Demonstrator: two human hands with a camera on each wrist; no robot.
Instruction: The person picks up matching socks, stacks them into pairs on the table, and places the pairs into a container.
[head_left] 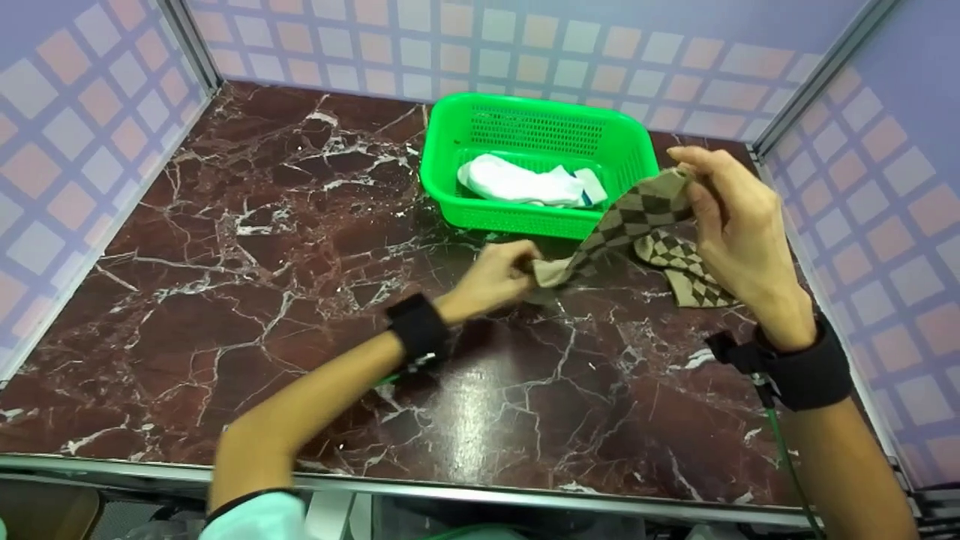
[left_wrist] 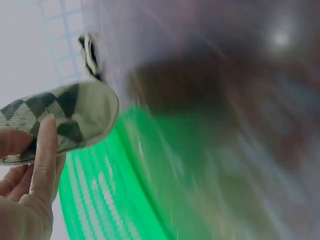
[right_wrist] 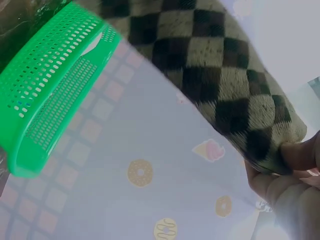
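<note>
A brown-and-beige checkered sock point(head_left: 637, 214) is stretched between my two hands, above the table and partly in front of the basket. My left hand point(head_left: 495, 277) pinches its plain beige end, low and to the left. Higher up on the right, my right hand point(head_left: 739, 225) holds the other end between thumb and fingers; this pinch also shows in the right wrist view on the checkered sock point(right_wrist: 225, 75). A second checkered sock point(head_left: 697, 281) lies bent on the table, below the right hand and partly covered by it.
A green plastic basket point(head_left: 544, 221) with perforated walls stands near the back wall. White socks point(head_left: 517, 180) with a dark blue band lie inside it. Patterned panels point(head_left: 525, 45) enclose the back and both sides of the dark red marbled table point(head_left: 247, 315).
</note>
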